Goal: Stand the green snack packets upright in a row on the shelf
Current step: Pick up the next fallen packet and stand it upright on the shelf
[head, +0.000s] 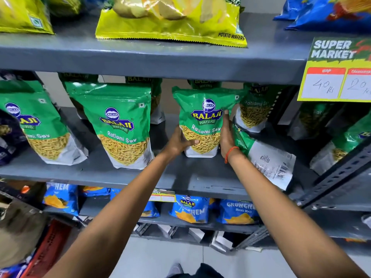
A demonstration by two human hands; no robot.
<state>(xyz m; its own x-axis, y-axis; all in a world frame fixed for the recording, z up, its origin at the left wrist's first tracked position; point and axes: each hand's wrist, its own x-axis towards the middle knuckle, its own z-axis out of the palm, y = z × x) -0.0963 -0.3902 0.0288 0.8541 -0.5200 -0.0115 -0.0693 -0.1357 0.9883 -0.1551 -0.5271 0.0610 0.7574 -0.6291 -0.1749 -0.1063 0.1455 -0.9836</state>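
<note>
On the grey middle shelf [180,175] a green Ratlami Sev packet [202,115] stands upright between my two hands. My left hand [177,143] grips its lower left side, thumb across the front. My right hand [226,137] presses flat on its right edge. Left of it stand two upright green packets: the middle packet [120,125] and the left packet [38,125]. A fallen green packet [267,157] lies on its face just right of my right wrist, barcode up. More green packets stand behind, one being the rear packet [255,109].
The upper shelf holds yellow potato wafer bags [172,23] and blue bags [329,13]. A price sign [337,71] hangs at the right. Blue snack bags [190,209] fill the lower shelf. A slotted steel upright [341,175] borders the right side.
</note>
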